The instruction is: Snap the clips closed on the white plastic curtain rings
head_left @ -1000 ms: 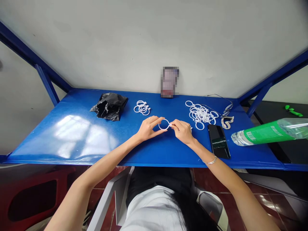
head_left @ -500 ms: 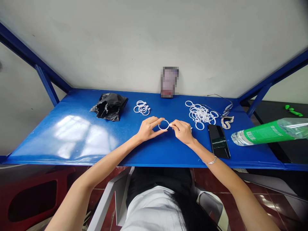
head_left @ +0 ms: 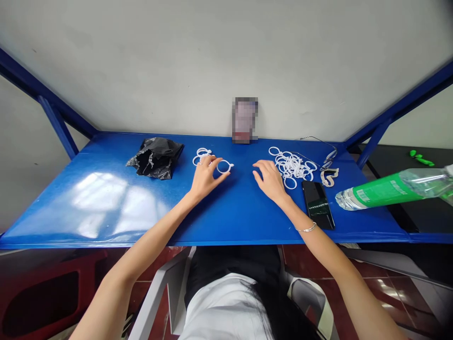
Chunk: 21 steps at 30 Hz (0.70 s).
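A single white plastic ring (head_left: 231, 165) with a small tab on its right side sits between the thumb and fingers of my left hand (head_left: 206, 178). Just behind that hand lies a small group of similar white rings (head_left: 201, 151), partly covered by my fingers. My right hand (head_left: 269, 178) hovers over the blue tabletop (head_left: 237, 212), thumb apart from the curved fingers, with nothing visible in it. Close to its right side is a larger heap of white rings (head_left: 292, 165), loosely overlapping.
A crumpled black plastic bag (head_left: 159, 156) lies at the left. Against the wall leans a blurred-out phone (head_left: 244, 120). At the right are a black phone (head_left: 317, 205), eyeglasses (head_left: 329, 158), a cream strap-like item (head_left: 330, 177) and a green-labelled bottle (head_left: 385, 191).
My left hand has carried the ring left towards the small group. My right hand has let go of the ring's tab, opened and drawn apart to the right. The view has shifted slightly.
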Each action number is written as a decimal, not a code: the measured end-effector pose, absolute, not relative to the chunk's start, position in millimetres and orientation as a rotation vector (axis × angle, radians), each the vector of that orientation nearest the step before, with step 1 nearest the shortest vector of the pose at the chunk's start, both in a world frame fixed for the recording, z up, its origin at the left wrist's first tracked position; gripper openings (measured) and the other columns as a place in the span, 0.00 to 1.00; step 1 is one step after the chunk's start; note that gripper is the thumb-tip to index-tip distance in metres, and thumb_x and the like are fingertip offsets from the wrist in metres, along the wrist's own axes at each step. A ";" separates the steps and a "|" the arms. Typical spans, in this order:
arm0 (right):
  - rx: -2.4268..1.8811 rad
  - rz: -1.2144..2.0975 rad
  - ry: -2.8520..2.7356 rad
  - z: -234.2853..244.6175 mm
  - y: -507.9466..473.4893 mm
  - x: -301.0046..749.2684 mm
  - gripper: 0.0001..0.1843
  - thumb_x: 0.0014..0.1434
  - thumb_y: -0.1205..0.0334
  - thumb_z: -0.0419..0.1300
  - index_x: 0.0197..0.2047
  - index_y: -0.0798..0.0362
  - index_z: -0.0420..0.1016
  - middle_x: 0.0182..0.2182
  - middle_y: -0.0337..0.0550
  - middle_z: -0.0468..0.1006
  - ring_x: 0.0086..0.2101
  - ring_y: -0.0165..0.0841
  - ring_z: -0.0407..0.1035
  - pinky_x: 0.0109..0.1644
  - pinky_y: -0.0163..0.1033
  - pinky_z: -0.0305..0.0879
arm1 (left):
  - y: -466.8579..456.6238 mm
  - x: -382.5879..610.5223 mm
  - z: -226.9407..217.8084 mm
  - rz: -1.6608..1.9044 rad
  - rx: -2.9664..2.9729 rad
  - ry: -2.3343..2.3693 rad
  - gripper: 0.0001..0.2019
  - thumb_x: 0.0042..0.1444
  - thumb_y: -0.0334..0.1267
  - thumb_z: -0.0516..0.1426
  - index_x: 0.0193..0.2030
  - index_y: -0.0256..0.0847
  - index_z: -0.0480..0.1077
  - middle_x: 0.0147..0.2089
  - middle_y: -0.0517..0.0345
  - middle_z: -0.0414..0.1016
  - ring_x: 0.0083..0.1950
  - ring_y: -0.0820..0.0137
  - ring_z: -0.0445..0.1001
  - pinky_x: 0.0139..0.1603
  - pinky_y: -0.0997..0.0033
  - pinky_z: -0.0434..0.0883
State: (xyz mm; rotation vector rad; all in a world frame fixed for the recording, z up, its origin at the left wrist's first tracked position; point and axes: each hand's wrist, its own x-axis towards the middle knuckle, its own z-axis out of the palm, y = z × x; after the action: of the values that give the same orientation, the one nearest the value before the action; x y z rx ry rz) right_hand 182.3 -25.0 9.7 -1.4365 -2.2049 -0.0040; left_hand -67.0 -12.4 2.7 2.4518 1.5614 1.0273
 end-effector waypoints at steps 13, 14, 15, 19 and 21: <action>-1.788 -0.226 -2.088 -18.1 20.9 219.8 0.27 0.68 0.58 0.40 0.63 0.64 0.62 0.56 0.64 0.71 0.61 0.52 0.58 0.65 0.68 0.43 | 24.8 -101.4 -20.9 0.960 2.174 1.957 0.20 0.56 0.49 0.59 0.54 0.46 0.69 0.55 0.41 0.65 0.58 0.47 0.64 0.52 0.46 0.68; -1.744 -0.241 -2.083 -19.1 21.0 220.3 0.25 0.68 0.59 0.41 0.60 0.63 0.64 0.53 0.64 0.74 0.59 0.52 0.61 0.64 0.69 0.43 | 25.3 -101.2 -22.9 0.984 2.181 1.943 0.21 0.56 0.50 0.60 0.54 0.46 0.69 0.55 0.41 0.65 0.57 0.46 0.64 0.52 0.45 0.68; -1.702 -0.251 -2.075 -19.6 20.8 220.4 0.23 0.67 0.59 0.42 0.58 0.62 0.67 0.50 0.63 0.75 0.56 0.52 0.63 0.64 0.70 0.44 | 25.5 -100.8 -24.3 0.999 2.188 1.932 0.22 0.55 0.50 0.60 0.55 0.45 0.68 0.55 0.40 0.65 0.57 0.46 0.64 0.51 0.44 0.67; -1.579 -0.235 -2.076 -18.1 17.8 218.1 0.16 0.66 0.64 0.46 0.45 0.57 0.74 0.42 0.58 0.77 0.49 0.50 0.66 0.64 0.69 0.44 | 22.4 -96.9 -22.6 1.039 2.243 1.909 0.26 0.55 0.51 0.60 0.59 0.43 0.65 0.58 0.39 0.63 0.59 0.45 0.62 0.53 0.44 0.66; -1.527 -0.219 -2.083 -15.5 15.3 215.6 0.16 0.65 0.65 0.46 0.40 0.54 0.75 0.38 0.53 0.77 0.47 0.48 0.67 0.63 0.69 0.45 | 18.6 -93.4 -17.9 1.073 2.276 1.884 0.27 0.56 0.51 0.60 0.59 0.43 0.64 0.59 0.39 0.63 0.60 0.47 0.62 0.55 0.46 0.65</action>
State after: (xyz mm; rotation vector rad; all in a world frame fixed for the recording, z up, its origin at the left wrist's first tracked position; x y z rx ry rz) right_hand 215.6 15.3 -15.5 -1.5274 -2.0835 -0.2187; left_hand -93.4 18.6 -17.9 2.2762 1.8844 1.0727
